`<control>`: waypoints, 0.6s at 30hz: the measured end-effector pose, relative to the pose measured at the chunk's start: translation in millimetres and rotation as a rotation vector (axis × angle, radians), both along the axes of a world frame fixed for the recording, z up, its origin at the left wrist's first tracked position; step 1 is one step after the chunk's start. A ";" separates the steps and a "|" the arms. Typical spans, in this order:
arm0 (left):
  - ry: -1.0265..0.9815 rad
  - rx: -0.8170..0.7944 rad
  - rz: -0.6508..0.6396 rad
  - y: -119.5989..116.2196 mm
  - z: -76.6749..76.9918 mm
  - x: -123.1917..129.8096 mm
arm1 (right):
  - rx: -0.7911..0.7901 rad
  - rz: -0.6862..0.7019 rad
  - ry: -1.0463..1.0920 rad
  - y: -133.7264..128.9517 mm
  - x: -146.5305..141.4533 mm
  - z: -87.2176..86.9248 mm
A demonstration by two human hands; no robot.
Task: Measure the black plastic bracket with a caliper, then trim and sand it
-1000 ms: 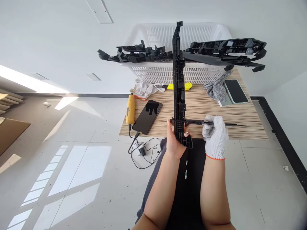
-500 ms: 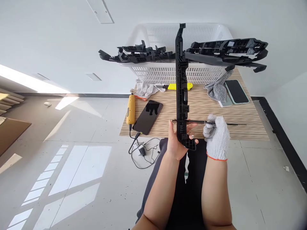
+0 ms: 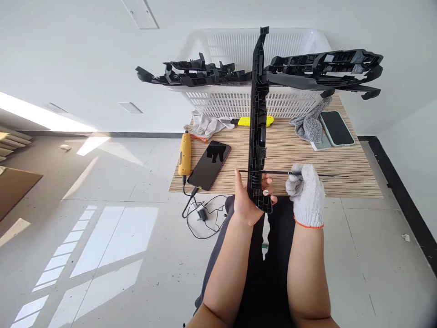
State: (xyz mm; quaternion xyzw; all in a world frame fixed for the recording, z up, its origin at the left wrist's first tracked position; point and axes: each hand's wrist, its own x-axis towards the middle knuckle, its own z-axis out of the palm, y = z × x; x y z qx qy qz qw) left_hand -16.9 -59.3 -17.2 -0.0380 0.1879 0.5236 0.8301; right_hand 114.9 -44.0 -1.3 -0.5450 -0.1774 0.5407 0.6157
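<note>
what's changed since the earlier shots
The upper end of the long black part in the left hand swung right; the thin black tool in the right hand now looks narrower, more edge-on. Nothing was picked up or let go. The basket and yellow tool stayed put.

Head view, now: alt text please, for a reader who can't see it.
A bare left hand holds a long black plastic part upright in view, while a white-gloved right hand holds a thin dark tool across it. Behind, similar black parts lie across a white basket on a striped table.
</note>
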 end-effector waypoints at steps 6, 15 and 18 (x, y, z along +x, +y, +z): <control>-0.063 -0.028 -0.007 0.2 0.9 1.6 | -0.015 -0.028 0.017 1.0 -1.1 2.5; -0.099 -0.060 -0.007 1.4 1.3 -3.3 | -0.002 -0.078 0.043 1.7 -2.2 10.0; -0.134 -0.041 -0.008 1.5 0.9 -2.0 | 0.025 -0.104 0.045 3.3 -1.6 6.7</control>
